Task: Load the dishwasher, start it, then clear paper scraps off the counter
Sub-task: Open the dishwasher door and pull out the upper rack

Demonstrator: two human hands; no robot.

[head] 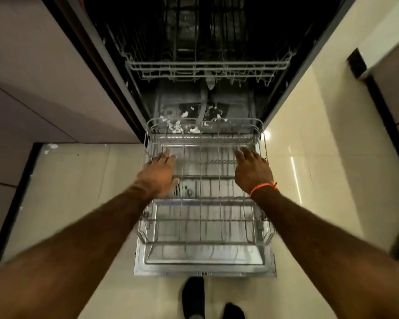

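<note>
Over the empty grey wire lower rack [203, 199] on the dropped stainless door [204, 263], left hand [160, 174] and right hand [251, 171] lie flat-fingered, gripping nothing; slide it evenly on both sides.

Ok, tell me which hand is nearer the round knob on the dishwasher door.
Left. The left hand is over the lower rack, just left of the round knob; the right hand is farther off, near the rack's right side.

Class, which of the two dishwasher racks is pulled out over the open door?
The lower rack, under both hands; the upper rack sits farther back inside the tub.
</note>
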